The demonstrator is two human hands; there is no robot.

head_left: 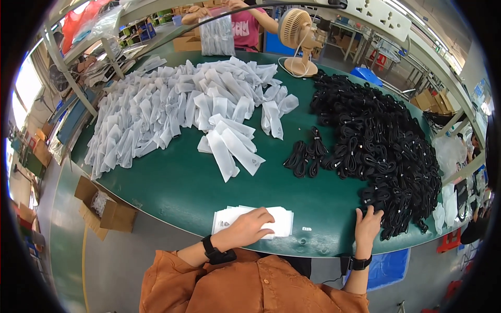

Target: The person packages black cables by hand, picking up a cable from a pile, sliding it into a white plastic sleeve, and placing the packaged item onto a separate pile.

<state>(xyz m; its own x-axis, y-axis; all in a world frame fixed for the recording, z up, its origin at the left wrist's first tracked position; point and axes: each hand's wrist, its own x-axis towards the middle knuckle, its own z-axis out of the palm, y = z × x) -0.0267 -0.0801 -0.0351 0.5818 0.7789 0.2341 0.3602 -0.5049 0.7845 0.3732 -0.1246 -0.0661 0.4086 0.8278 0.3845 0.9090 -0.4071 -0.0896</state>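
Note:
Near the table's front edge lies a flat stack of white translucent bags (282,223). My left hand (249,227) rests on top of it, thumb and forefinger apart. My right hand (367,227) is at the near left edge of a large heap of coiled black cables (383,151), its fingers spread at the closest coils. Whether the fingertips touch a coil is hard to make out. A few cable bundles (308,152) lie left of the heap. Across the table spreads a big pile of filled, frosted white bags (151,107), with several more (229,146) lying in front of it.
A beige fan (296,31) stands at the far edge, below a white power strip (378,15). Across the table, another person's hands hold up a clear bag (217,36). An open cardboard box (112,211) is at the left, a blue bin (389,268) below the right edge.

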